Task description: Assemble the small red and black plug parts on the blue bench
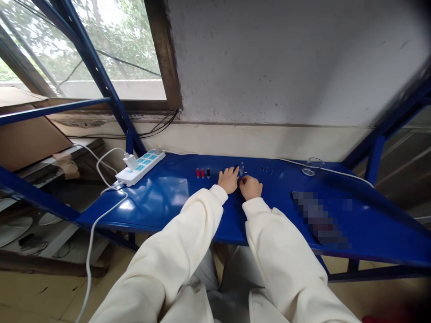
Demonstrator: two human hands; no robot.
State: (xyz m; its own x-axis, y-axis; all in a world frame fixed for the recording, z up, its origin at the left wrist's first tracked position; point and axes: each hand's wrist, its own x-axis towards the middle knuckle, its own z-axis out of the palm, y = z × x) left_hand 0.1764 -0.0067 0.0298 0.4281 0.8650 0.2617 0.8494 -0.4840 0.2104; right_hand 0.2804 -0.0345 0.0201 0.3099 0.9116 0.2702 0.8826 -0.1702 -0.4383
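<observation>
My left hand rests low over the blue tabletop, its fingers curled forward. A small black piece shows at its fingertips, too small to name. Close beside it, my right hand is closed with the fingertips pinched together; whatever they hold is hidden. Just beyond the gap between both hands is a small clear piece. Left of my left hand stand two small red cylinders and one black cylinder in a row, with pale lower ends.
Several tiny clear parts lie right of my hands. Farther right are a clear glass cup and a blurred dark flat object. A white power strip with a plugged-in cable occupies the left end of the blue table. Blue frame posts flank it.
</observation>
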